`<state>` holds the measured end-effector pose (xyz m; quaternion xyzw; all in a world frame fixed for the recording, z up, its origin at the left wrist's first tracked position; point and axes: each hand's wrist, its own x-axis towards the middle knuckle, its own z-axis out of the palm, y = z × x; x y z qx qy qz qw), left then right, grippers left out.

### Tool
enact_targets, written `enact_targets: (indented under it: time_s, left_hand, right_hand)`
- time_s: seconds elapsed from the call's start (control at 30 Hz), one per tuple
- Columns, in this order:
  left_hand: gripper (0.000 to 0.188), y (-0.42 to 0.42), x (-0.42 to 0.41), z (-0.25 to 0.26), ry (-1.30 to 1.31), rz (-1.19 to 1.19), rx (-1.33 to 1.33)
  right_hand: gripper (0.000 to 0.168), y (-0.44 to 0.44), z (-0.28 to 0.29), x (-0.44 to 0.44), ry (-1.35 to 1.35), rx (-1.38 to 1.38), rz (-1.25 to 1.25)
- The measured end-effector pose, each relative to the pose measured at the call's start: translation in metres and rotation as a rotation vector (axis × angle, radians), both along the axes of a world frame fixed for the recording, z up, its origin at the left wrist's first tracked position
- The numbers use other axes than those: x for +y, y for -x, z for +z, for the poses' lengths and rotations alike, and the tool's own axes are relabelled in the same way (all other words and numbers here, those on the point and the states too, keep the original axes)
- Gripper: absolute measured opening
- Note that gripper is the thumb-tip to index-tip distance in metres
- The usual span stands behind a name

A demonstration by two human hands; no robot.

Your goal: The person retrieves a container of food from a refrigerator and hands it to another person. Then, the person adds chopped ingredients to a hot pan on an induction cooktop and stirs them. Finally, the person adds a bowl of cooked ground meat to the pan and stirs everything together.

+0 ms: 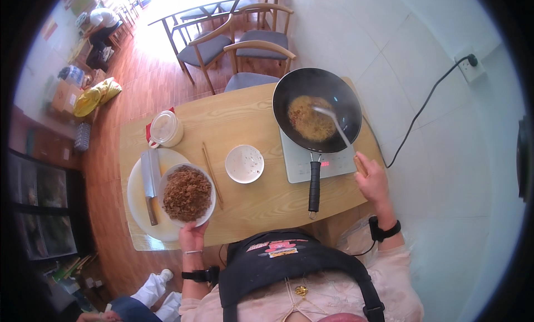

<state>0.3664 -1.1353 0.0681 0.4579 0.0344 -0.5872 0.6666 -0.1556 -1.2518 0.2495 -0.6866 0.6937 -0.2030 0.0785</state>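
Note:
My left hand [193, 235] grips the near rim of a white bowl [212, 208] heaped with brown, shredded or minced food [187, 193]. The bowl overlaps a round white cutting board [139, 215], where a cleaver [151, 174] with a wooden handle lies. In my right hand [372, 182] is the wooden handle of a metal spatula [340, 129]. Its head dips into bubbling yellowish liquid with reddish bits [308, 120] inside a black wok [350, 100]. The wok sits on a white induction cooker [294, 171] with a lit red display, its black handle pointing towards me.
A small white bowl [245, 164] with specks inside and a pair of wooden chopsticks [212, 176] lie mid-table. At the far left stands a lidded container [166, 129]. A black cord [417, 107] runs to a wall socket. Chairs [260, 50] stand beyond; other people are at left.

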Motion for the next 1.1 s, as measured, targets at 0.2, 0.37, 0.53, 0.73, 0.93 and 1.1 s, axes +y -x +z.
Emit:
enact_targets:
  time_s: [0.2,0.37,0.53,0.73,0.93,1.1]
  left_hand:
    - [0.055,0.030,-0.020,0.052,0.090,-0.175,-0.020]
    - [0.054,0.051,-0.047,0.081,0.146,-0.262,-0.060]
    - [0.049,0.072,-0.072,0.112,0.190,-0.341,-0.119]
    - [0.048,0.089,-0.093,0.120,0.214,-0.417,-0.124]
    - [0.049,0.096,-0.101,0.126,0.215,-0.467,-0.151]
    - [0.047,0.096,-0.105,0.131,0.203,-0.500,-0.177]
  right_hand:
    - [0.051,0.029,-0.028,-0.026,0.059,-0.343,-0.037]
    - [0.046,-0.016,-0.012,-0.029,-0.341,-1.147,-0.195]
    - [0.048,-0.024,-0.002,-0.018,-0.387,-1.093,-0.111]
    - [0.048,-0.002,-0.001,-0.005,-0.297,-0.914,-0.181]
    - [0.045,0.028,-0.038,-0.006,-0.109,-0.699,-0.188]
    - [0.041,-0.009,-0.006,-0.005,-0.413,-1.266,-0.260]
